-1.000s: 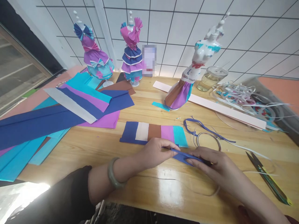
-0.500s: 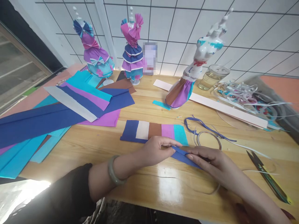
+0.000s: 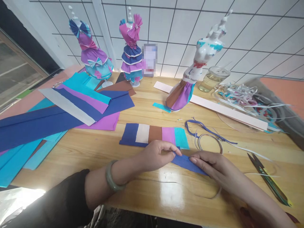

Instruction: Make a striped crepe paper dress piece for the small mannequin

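Dark-blue crepe paper strip (image 3: 186, 162) lies flat on the glossy wooden table (image 3: 154, 190), near its front edge. The left hand (image 3: 156, 155) pinches its near end between thumb and fingers; the right hand (image 3: 213, 164) presses flat fingertips on it, apparently steadying a fold.

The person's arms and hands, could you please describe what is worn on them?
The left hand is bare, with a pale green bangle on the wrist and a dark sleeve pushed up the forearm. The right hand and its forearm are bare, without rings.
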`<act>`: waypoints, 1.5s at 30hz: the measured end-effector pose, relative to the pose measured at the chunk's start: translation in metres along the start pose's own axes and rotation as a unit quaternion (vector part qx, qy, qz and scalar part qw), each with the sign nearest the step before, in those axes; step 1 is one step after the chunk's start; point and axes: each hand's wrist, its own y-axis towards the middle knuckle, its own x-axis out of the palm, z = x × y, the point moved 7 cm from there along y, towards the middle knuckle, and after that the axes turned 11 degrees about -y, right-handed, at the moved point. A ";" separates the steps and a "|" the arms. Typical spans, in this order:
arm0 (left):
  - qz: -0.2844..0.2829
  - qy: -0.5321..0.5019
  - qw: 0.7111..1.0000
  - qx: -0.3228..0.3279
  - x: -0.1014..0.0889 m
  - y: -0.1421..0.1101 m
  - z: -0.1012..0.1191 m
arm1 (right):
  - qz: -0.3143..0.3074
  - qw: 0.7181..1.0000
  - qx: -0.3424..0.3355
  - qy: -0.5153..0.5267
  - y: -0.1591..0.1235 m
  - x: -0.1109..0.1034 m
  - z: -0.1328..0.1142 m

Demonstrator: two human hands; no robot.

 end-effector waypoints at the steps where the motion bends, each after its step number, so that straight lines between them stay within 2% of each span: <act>1: -0.002 0.008 1.000 -0.001 0.000 0.000 0.001 | 0.001 1.000 0.003 -0.004 0.000 0.000 0.000; 4: -0.007 0.030 0.999 0.009 0.001 -0.001 0.004 | 0.000 1.000 0.010 -0.003 0.001 0.000 -0.001; 10: -0.014 0.056 0.997 0.046 0.003 -0.001 0.006 | -0.013 0.998 -0.003 0.061 0.003 0.005 -0.002; 14: -0.018 0.054 0.997 0.057 0.004 0.000 0.006 | -0.010 0.999 0.010 0.040 0.004 0.005 0.003; 20: -0.015 0.060 0.997 0.050 0.004 -0.001 0.003 | -0.036 0.999 0.007 0.023 0.005 0.001 0.003; 24: -0.005 0.050 0.998 0.028 0.001 0.001 0.000 | -0.055 0.997 -0.011 0.058 0.003 -0.002 0.000; 28: 0.002 0.041 0.999 0.011 -0.001 0.002 -0.002 | -0.087 0.992 0.019 0.085 -0.004 0.003 0.006; 37: 0.001 0.029 1.000 0.009 0.000 0.001 -0.002 | -0.071 0.997 0.028 -0.005 -0.010 0.008 0.013; 45: -0.002 0.038 0.999 0.004 0.001 0.002 -0.003 | -0.063 0.996 0.053 0.036 -0.014 0.003 0.014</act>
